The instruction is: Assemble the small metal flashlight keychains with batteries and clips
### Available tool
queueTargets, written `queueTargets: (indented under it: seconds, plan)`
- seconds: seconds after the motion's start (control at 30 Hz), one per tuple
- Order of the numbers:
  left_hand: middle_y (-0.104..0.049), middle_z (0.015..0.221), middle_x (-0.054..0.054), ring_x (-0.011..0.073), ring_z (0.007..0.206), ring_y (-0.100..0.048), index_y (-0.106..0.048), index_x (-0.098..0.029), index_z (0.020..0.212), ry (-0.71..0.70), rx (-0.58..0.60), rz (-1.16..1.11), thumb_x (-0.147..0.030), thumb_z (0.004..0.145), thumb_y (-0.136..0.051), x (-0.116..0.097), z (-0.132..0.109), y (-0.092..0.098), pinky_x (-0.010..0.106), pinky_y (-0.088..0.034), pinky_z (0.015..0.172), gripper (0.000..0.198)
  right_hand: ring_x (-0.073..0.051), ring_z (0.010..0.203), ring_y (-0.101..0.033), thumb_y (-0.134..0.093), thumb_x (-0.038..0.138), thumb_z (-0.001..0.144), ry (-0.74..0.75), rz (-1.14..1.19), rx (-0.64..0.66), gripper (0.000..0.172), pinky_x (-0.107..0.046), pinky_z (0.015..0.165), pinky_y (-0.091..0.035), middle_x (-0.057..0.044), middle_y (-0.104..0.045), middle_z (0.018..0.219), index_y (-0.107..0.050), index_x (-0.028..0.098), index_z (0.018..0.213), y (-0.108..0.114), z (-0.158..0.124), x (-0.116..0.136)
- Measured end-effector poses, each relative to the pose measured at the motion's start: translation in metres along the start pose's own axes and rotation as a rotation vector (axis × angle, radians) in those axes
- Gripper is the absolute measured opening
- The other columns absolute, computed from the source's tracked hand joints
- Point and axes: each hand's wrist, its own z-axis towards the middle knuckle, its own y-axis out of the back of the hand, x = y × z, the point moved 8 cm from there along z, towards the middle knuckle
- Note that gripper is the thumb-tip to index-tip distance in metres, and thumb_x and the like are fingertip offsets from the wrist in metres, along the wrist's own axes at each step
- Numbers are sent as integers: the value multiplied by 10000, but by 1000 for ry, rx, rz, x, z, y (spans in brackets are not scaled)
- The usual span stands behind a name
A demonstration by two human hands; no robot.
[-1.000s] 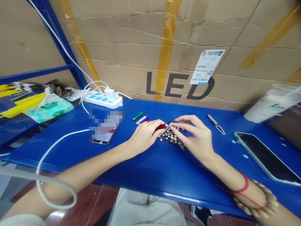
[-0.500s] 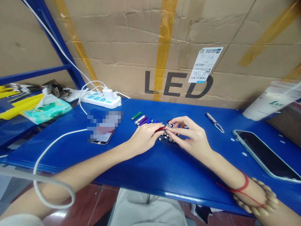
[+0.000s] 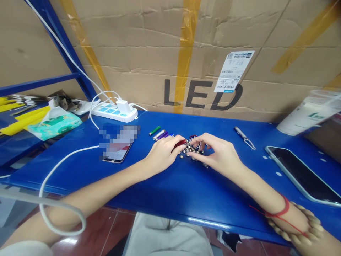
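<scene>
My left hand [image 3: 165,151] is closed around a slim red metal tube [image 3: 181,143], whose far end shows past the fingertips. Just to its right, my right hand [image 3: 217,151] is over a pile of small round silvery metal parts [image 3: 190,151]. Its thumb and forefinger are apart at the pile, with nothing visible held between them. Behind the left hand lies a row of slim tubes in green [image 3: 155,130], silver [image 3: 160,135] and purple [image 3: 163,136], partly covered by that hand. Red and blue pieces [image 3: 192,137] show behind the pile.
On the blue table [image 3: 170,192], a phone [image 3: 115,151] and a white power strip [image 3: 112,111] are at left. A silver clip-ended tube [image 3: 243,137], another phone [image 3: 303,174] and a plastic cup [image 3: 298,115] stand right. A cardboard box [image 3: 149,53] borders the back.
My right hand's thumb and forefinger have spread apart and moved slightly away from the red tube, uncovering more of the metal pile. The left hand keeps its hold.
</scene>
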Motion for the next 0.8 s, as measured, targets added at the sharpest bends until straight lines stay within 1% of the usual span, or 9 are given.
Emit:
queueTargets:
  seconds: [0.07, 0.13, 0.2, 0.27, 0.37, 0.47, 0.57, 0.67, 0.8]
  plan:
    - [-667, 915, 11, 173, 839, -612, -556, -194, 967, 30, -33, 2, -266, 909, -451, 1, 1, 6, 273, -457, 722, 140, -136, 692, -632, -661, 377, 764, 4, -46, 116, 178, -219, 583, -464, -13, -671, 827, -662, 219, 847, -8, 0, -2]
    - [-663, 900, 7, 166, 827, -607, -557, -193, 955, 50, -64, 2, -271, 904, -461, 1, 1, 11, 267, -449, 715, 134, -161, 763, -651, -669, 368, 757, 10, -84, 214, 148, -225, 610, -473, -14, -685, 854, -677, 227, 804, -16, -1, -5]
    - [-661, 900, 5, 163, 828, -604, -558, -196, 955, 55, -73, 0, -275, 904, -461, 1, 1, 13, 264, -446, 721, 135, -180, 806, -655, -665, 326, 767, 18, -85, 284, 107, -245, 660, -490, -20, -692, 857, -684, 225, 799, -24, -3, -8]
    - [-661, 895, 3, 163, 825, -602, -558, -200, 954, 51, -64, 1, -280, 905, -457, 1, 1, 11, 266, -444, 719, 138, -180, 814, -654, -648, 263, 785, 33, -43, 319, 67, -267, 717, -499, -28, -693, 861, -685, 214, 811, -30, -5, -9]
    - [-662, 883, 3, 166, 819, -597, -556, -199, 947, 42, -53, 1, -280, 907, -450, 1, 1, 9, 270, -441, 714, 139, -169, 803, -647, -623, 166, 791, 54, 36, 302, 69, -280, 753, -499, -34, -692, 855, -679, 196, 818, -32, -6, -10]
    - [-663, 888, 4, 166, 822, -598, -556, -201, 943, 44, -62, -14, -276, 905, -452, 1, 1, 11, 269, -441, 714, 134, -142, 676, -633, -623, 132, 771, 17, 98, 268, 87, -253, 651, -511, -27, -682, 775, -671, 183, 821, -30, -5, -13]
    - [-663, 901, 4, 166, 835, -602, -558, -203, 943, 54, -72, -32, -277, 902, -457, 1, 1, 13, 267, -443, 716, 131, -112, 589, -611, -614, 134, 761, -22, 179, 195, 92, -222, 576, -512, -31, -668, 759, -668, 171, 826, -24, -2, -14]
    - [-664, 911, 3, 168, 841, -606, -558, -205, 938, 70, -72, -50, -281, 899, -463, 3, 2, 14, 266, -445, 716, 128, -110, 584, -605, -600, 139, 747, -43, 200, 107, 111, -224, 568, -518, -30, -656, 760, -669, 175, 826, -14, 1, -12]
    - [-660, 903, 6, 165, 832, -606, -553, -201, 951, 73, -49, -83, -289, 911, -439, 4, 1, 10, 265, -443, 722, 149, -120, 627, -609, -591, 147, 741, -58, 171, 15, 157, -246, 610, -528, -41, -648, 790, -677, 171, 870, -4, 3, -9]
